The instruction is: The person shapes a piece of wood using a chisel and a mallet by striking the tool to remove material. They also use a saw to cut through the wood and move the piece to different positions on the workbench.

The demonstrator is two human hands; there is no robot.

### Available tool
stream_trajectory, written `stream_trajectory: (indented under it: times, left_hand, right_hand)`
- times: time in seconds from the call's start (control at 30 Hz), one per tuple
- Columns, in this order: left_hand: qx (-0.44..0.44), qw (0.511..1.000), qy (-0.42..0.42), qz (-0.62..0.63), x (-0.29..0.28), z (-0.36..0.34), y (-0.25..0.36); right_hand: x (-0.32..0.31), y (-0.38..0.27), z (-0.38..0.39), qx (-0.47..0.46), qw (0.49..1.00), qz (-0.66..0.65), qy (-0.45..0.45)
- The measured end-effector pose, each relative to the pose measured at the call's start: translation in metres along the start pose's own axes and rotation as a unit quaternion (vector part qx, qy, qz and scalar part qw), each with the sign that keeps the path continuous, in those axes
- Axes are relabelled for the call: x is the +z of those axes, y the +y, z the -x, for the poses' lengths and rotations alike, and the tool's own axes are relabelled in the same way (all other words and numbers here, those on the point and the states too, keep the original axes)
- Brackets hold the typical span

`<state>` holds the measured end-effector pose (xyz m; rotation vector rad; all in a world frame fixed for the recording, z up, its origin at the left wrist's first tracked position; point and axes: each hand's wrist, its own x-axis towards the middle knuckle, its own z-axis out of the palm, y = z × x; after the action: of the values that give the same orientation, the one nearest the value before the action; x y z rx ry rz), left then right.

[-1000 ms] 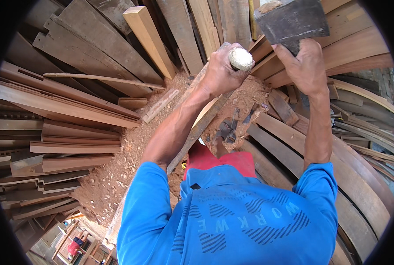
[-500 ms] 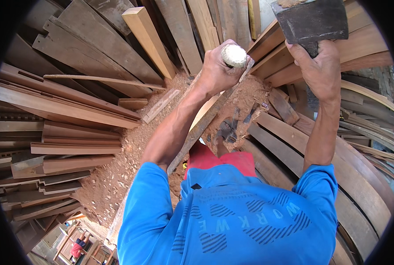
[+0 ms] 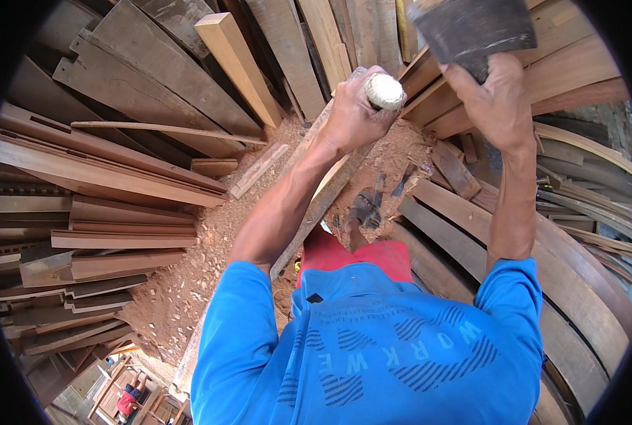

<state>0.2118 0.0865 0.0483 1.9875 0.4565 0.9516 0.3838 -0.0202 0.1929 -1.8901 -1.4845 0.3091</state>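
My left hand point(image 3: 356, 113) is wrapped round the handle of a chisel point(image 3: 385, 91), whose round, pale, battered top end faces up. The hand hides the chisel's blade. Beneath it a long wooden beam point(image 3: 321, 202) runs slantwise between my legs and the wood chips. At the upper right my right hand point(image 3: 499, 103) grips the short handle of a dark, blocky mallet point(image 3: 477, 34). Its head, slightly blurred, is held up to the right of the chisel and apart from it.
Boards point(image 3: 117, 180) are stacked densely on the left, with more planks point(image 3: 288, 49) leaning at the far side. Curved timbers point(image 3: 535, 283) lie to the right. Shavings point(image 3: 178, 304) cover the ground round my sandalled foot point(image 3: 362, 207). Another person point(image 3: 128, 400) is at the distant lower left.
My right hand has swung the mallet leftward and a little farther away, closer to the chisel. My left hand with the chisel has shifted slightly right.
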Motion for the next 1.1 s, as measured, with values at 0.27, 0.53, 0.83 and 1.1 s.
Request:
stream_trajectory:
  times: [0.27,0.53,0.83,1.1]
  left_hand:
    - [-0.057,0.998,-0.018,-0.020,0.002,0.011,-0.002]
    - [-0.040,0.998,0.001,0.039,-0.012,-0.015,0.018]
    - [-0.057,0.998,-0.003,0.001,-0.002,0.000,0.005]
    - [-0.025,0.999,-0.007,0.024,-0.003,0.005,0.002]
  right_hand:
    - [0.023,0.031,0.004,-0.057,0.981,0.138,-0.125]
    - [0.005,0.028,0.002,-0.014,0.997,-0.071,0.035]
    - [0.003,0.020,0.005,-0.001,0.998,-0.046,0.054]
    - [0.019,0.016,0.005,-0.063,0.995,0.071,-0.037]
